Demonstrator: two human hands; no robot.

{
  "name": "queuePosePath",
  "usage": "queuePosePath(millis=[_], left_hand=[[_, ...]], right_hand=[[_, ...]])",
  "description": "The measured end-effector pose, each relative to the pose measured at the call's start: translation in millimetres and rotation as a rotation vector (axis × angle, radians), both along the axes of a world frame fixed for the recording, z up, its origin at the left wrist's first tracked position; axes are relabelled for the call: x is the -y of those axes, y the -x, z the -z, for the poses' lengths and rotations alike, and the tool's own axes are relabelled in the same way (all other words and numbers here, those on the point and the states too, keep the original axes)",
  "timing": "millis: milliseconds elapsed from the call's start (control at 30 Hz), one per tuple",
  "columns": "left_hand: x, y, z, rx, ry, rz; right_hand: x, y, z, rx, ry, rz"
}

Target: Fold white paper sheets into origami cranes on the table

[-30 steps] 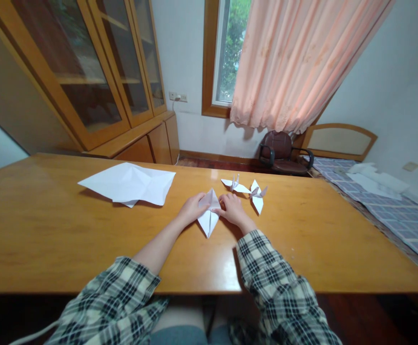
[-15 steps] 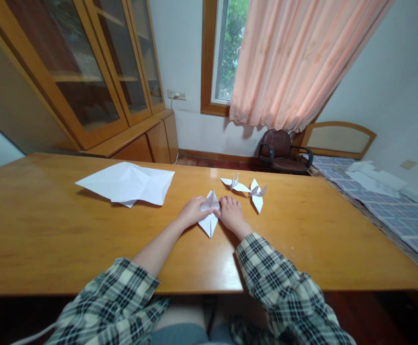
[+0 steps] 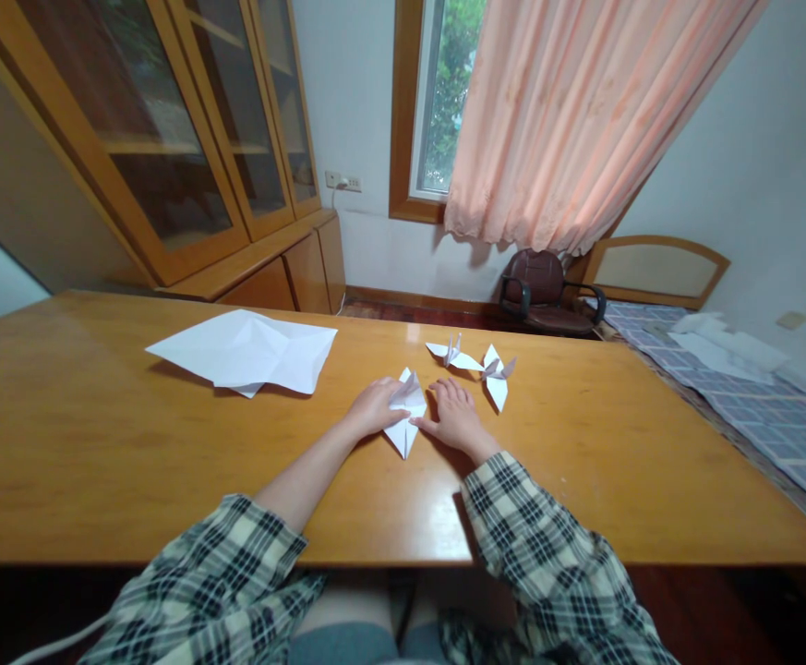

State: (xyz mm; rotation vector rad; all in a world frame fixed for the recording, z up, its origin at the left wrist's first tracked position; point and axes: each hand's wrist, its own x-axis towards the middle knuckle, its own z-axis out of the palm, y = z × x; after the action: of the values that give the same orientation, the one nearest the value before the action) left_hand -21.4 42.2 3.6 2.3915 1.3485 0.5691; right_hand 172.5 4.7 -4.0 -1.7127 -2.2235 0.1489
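Observation:
A piece of white origami paper (image 3: 400, 439), folded into a narrow diamond with a raised flap, lies on the table in front of me. My left hand (image 3: 373, 407) grips its left side, thumb across the middle. On the right, my right hand (image 3: 455, 414) rests with fingers spread, its thumb tip at the paper's right edge and the other fingers off the paper. Beyond it sit two folded paper cranes, one crane (image 3: 452, 355) with its neck up and another crane (image 3: 496, 380) to its right, nearly touching.
Creased white paper sheets (image 3: 250, 349) lie at the left of the wooden table (image 3: 167, 471). Past the far edge are a glass-fronted cabinet (image 3: 236, 242), an office chair (image 3: 547, 294) and a pink curtain (image 3: 569, 111). A bed (image 3: 727, 360) stands at the right.
My right hand has loosened from the paper and shifted slightly right, its fingers opening. The raised flap shows more fully. My left hand stays on the paper.

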Motion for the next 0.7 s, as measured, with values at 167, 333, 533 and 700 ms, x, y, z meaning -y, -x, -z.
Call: queuePosePath(millis=[167,333,533,700], left_hand=[[-0.3,0.3,0.1,-0.018,0.009,-0.008],[-1.0,0.0,-1.4,-0.032,0.013,-0.009],[-2.0,-0.2,-1.3,-0.027,0.03,-0.014],[-1.2,-1.3,-4.4,-0.011,0.047,-0.013]], right_hand=[[4.1,1.4,-4.3,-0.028,0.118,-0.079],[8.2,2.5,-6.3,-0.047,0.189,-0.166],[1.2,6.3,-13.6,-0.179,0.12,-0.148],[-19.2,14.8,-16.8,-0.409,-0.018,-0.061]])
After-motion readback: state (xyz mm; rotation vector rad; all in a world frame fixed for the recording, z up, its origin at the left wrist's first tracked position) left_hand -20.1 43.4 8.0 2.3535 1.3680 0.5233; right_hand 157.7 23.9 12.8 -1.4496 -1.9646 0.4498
